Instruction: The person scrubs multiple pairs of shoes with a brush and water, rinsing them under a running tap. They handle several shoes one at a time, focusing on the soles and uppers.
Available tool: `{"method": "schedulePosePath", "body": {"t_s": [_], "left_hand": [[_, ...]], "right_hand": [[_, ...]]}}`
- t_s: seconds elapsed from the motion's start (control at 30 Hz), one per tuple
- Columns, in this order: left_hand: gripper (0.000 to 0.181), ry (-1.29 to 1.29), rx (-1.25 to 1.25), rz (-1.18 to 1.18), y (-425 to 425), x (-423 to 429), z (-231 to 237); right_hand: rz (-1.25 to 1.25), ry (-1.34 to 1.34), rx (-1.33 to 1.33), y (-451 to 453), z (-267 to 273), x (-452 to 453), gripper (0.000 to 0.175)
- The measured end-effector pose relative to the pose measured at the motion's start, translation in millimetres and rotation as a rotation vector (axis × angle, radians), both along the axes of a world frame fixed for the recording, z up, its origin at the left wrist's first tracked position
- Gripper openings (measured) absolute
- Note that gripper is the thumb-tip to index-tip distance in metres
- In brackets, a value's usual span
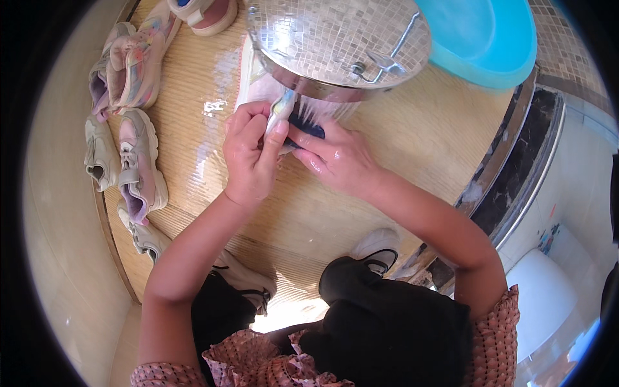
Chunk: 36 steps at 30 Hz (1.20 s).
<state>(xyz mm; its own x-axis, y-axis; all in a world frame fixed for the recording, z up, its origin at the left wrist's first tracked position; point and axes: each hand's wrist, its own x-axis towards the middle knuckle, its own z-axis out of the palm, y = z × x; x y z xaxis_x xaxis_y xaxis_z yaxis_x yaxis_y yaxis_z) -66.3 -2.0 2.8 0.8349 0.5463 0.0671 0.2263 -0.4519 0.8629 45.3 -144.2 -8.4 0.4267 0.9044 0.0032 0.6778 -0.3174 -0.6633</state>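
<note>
My left hand [254, 145] pinches a wet white edge with a coloured patch, seemingly part of a pale pink and white shoe [261, 87]. Against a dark blue part [309, 126] beside it, my right hand [336, 157] has its fingers closed. White streaks that look like running water fall over this part. Both hands are wet and nearly touch. A round, mirror-like metal disc [338, 43], probably a shower head, hides much of the shoe.
Several shoes, among them a pink and grey sneaker [140, 164], line the left wall. At the upper right is a turquoise plastic basin [512, 72]. A dark stone ledge [512, 155] edges the wet, ribbed floor [193, 145]. My own shoes [379, 246] stand below my hands.
</note>
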Motion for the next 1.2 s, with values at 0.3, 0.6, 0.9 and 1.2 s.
{"method": "schedulePosePath", "body": {"t_s": [0.3, 0.6, 0.9, 1.2], "left_hand": [[0.018, -0.010, -0.063, 0.008, -3.9, 2.1, -0.8], [0.020, -0.010, 0.014, -0.016, -1.7, 5.0, 1.1], [0.019, 0.019, -0.085, -0.021, 4.9, 1.1, 4.4], [0.019, -0.002, -0.046, -0.018, 2.8, 1.6, 4.3]], "right_hand": [[-0.188, 0.196, 0.114, 5.9, -0.1, -24.0, 0.023], [-0.087, -0.050, -0.162, 10.2, -7.0, 5.2, 0.024], [-0.021, -0.117, -0.297, 17.0, -10.1, 17.8, 0.022], [-0.032, -0.195, -0.275, 18.2, -4.9, 34.9, 0.019]]}}
